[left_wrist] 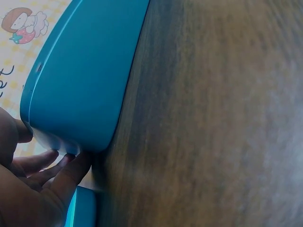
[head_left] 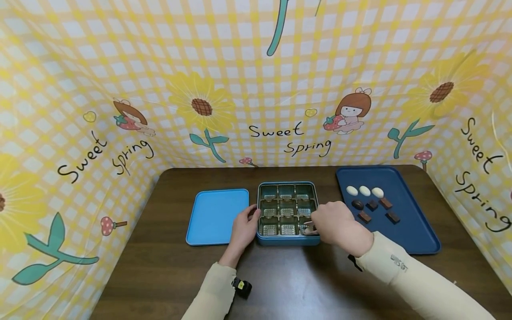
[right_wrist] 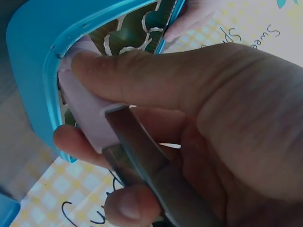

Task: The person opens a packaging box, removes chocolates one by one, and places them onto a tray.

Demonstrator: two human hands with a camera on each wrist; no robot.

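Note:
A blue tin box [head_left: 288,241] with a gold tray insert [head_left: 287,198] of several square compartments stands in mid-table in the head view. My left hand [head_left: 245,228] is at its left wall; in the left wrist view the fingers [left_wrist: 71,175] rest against the tin's side, thumb near the rim. In the right wrist view my right hand [right_wrist: 180,90] holds metal tongs [right_wrist: 151,165] with pale pinkish tips [right_wrist: 83,106], the thumb pressing on them. These tips reach into the front right compartment. I cannot tell whether they hold anything.
Right of the tin lies a dark blue tray [head_left: 412,226] with white egg-shaped pieces [head_left: 364,191] and several brown chocolates [head_left: 372,205]. The light blue lid [head_left: 218,218] lies flat to the left. A checked yellow cloth [head_left: 256,80] stands behind the table.

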